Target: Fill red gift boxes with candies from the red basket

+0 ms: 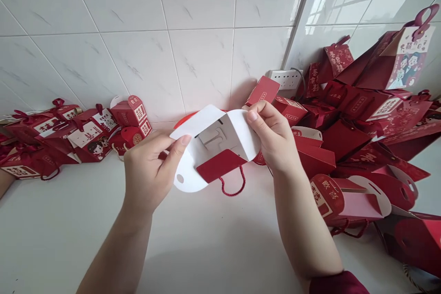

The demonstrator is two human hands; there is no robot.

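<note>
Between my two hands, above the white table, is a red paper gift box [220, 165] with its white inner side and open top turned toward me. My left hand [155, 161] pinches the flap at the box's left edge, thumb on the white side. At the right, my right hand [270, 133] grips the rounded white flap between thumb and fingers. A dark red cord handle [237, 191] hangs in a loop below the box. Two small dark slots show on the inside. The box's outer face is mostly hidden from me.
Finished-looking red gift boxes [93, 131] stand in a row at the left by the tiled wall [196, 55]. Many more red boxes [365, 105] are piled at the right, some with open tops. A white power strip [285, 79] lies against the wall behind them.
</note>
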